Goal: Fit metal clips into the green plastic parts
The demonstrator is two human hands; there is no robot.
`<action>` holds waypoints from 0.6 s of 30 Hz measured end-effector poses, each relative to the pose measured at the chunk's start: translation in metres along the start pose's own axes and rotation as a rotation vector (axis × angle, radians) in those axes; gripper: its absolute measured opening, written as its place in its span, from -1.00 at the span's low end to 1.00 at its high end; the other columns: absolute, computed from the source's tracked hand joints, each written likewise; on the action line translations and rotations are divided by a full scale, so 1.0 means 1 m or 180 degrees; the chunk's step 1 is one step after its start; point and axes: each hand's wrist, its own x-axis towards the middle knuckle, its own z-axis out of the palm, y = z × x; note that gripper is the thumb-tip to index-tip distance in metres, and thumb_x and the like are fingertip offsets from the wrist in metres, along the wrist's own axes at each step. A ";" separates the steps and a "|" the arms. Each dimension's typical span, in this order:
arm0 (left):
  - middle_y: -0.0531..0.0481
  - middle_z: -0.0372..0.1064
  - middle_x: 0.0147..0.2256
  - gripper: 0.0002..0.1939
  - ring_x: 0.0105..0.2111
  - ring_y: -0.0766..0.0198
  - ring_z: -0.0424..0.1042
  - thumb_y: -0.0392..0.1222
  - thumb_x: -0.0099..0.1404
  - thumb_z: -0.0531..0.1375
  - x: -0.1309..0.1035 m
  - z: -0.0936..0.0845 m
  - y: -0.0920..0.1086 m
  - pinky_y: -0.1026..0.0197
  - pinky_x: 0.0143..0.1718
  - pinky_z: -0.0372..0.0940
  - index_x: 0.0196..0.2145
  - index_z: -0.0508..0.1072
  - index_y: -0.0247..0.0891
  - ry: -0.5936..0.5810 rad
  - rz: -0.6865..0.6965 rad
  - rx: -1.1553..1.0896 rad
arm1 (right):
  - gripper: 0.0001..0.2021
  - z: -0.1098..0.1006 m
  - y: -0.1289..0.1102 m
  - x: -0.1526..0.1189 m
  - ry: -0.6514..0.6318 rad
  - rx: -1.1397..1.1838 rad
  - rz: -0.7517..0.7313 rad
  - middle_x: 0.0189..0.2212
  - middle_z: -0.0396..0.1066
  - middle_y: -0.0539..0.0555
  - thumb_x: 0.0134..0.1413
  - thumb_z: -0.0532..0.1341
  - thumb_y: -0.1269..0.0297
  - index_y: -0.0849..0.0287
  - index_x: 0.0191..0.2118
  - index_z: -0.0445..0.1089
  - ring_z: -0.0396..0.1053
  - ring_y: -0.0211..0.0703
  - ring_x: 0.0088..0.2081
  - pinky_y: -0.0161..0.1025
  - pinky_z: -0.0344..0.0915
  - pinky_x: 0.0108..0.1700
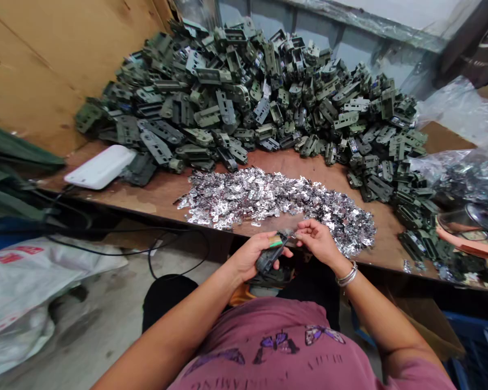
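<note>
My left hand (250, 254) is wrapped round a dark green plastic housing (269, 259), held over my lap just off the table's front edge. A green and tan strip shows on top of it, under my thumb. At the far end of the housing, my right hand (315, 238) pinches a small shiny metal clip (293, 235), partly covered by the fingers. Just beyond both hands lies a wide heap of small silvery metal clips (264, 192) on the brown table (154, 197).
A tall pile of dark green plastic housings (228, 103) curves along the back and right. At the left lie a white flat device (101, 167) and a black cable (106, 252). Clear plastic bags (463, 114) sit at the right. A white sack (32, 281) rests on the floor.
</note>
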 end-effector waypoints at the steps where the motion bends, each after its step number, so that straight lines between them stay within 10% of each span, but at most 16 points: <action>1: -0.20 0.55 -0.42 -0.73 -0.61 0.32 0.44 -0.17 0.15 0.29 0.000 -0.001 0.000 0.35 -0.64 0.29 -0.25 0.47 -0.43 -0.0051 -0.0002 0.0012 | -0.67 0.000 -0.001 0.000 0.0038 0.0145 0.0128 -0.48 0.42 -0.05 -0.16 0.39 0.19 0.15 -0.27 0.31 0.37 -0.31 -0.54 -0.40 0.24 -0.56; 9: -0.21 0.56 -0.34 -0.69 -0.66 0.36 0.41 -0.06 0.24 0.20 0.001 -0.011 -0.008 0.37 -0.64 0.20 -0.19 0.44 -0.38 0.0016 0.0071 0.0593 | -0.58 -0.003 -0.003 -0.002 0.0350 0.0541 0.0315 -0.57 0.39 -0.12 -0.27 0.44 0.21 0.20 -0.27 0.30 0.32 -0.37 -0.62 -0.49 0.09 -0.68; 15: -0.29 0.09 0.30 -0.71 0.11 -0.01 0.35 -0.27 0.24 0.15 -0.007 -0.011 -0.006 -0.01 0.03 0.32 -0.08 0.46 -0.31 -0.0034 0.1807 0.3819 | -0.58 -0.005 -0.004 -0.004 0.0453 0.0829 0.0336 -0.56 0.39 -0.12 -0.26 0.45 0.27 0.20 -0.25 0.31 0.31 -0.39 -0.63 -0.49 0.11 -0.68; 18: -0.28 -0.12 0.37 -0.75 0.09 -0.11 0.35 -0.37 0.17 0.10 -0.009 -0.010 -0.008 -0.08 0.02 0.32 -0.18 0.45 -0.35 -0.0347 0.1944 0.5241 | -0.57 -0.006 -0.007 -0.009 0.0265 0.0973 0.0457 -0.56 0.39 -0.12 -0.25 0.46 0.28 0.20 -0.23 0.31 0.30 -0.40 -0.64 -0.50 0.10 -0.69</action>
